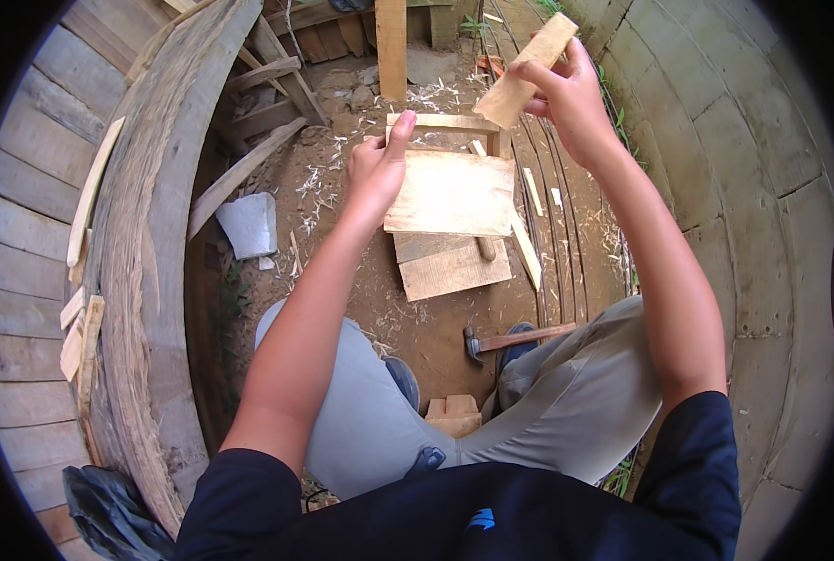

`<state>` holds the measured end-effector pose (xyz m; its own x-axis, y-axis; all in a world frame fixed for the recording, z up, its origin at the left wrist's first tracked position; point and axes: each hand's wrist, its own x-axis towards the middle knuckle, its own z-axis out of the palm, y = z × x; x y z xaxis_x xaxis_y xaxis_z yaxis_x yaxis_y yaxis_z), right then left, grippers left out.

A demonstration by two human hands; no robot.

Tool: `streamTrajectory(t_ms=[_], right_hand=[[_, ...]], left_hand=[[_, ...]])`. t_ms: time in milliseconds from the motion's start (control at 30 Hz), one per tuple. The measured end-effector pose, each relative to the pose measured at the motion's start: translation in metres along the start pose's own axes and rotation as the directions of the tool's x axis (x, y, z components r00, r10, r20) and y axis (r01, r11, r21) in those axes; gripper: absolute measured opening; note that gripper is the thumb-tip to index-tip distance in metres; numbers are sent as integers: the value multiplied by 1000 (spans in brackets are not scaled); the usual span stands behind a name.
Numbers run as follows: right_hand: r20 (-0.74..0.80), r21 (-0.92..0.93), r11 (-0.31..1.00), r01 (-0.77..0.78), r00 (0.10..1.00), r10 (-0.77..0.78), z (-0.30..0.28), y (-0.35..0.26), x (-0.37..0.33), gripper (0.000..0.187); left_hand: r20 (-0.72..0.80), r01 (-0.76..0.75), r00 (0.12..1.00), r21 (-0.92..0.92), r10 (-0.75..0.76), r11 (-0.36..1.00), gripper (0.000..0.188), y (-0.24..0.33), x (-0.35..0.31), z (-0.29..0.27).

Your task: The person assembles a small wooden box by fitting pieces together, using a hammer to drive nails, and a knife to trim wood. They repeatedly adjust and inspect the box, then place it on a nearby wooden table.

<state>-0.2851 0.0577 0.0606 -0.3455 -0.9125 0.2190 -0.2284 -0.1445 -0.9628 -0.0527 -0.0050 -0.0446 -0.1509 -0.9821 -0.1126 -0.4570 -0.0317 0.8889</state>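
In the middle stands a pale wooden box-like frame [449,192], with a bright flat board facing me and a thin rail at its far side. My left hand [379,173] grips its left edge, thumb up; the other fingers are mostly hidden. Higher up on the right, my right hand [566,93] pinches a short flat piece of wood [527,73], held tilted above the frame's far right corner. Under the near side of the frame lie wooden boards [454,271]. A hammer [524,338] with a wooden handle lies near my right foot, touched by neither hand.
Wood shavings and thin offcuts [526,248] are scattered over the dirt ground. A grey stone slab [249,226] lies to the left, near a large rough timber [155,234]. Wooden blocks [453,413] sit between my legs. A grey wall [753,187] rises on the right.
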Motion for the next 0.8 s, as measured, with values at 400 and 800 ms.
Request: streamTrajectory(t_ms=[400,800], right_hand=[[-47,277,943,-185,978,205,29,-4,-18,53],[-44,202,966,-161,984,173,59,12,-27,38]], left_hand=[[-4,93,995,-176,-95,980,114,-12,12,14],[-34,71,996,-277,-84,958,111,-2,4,10]])
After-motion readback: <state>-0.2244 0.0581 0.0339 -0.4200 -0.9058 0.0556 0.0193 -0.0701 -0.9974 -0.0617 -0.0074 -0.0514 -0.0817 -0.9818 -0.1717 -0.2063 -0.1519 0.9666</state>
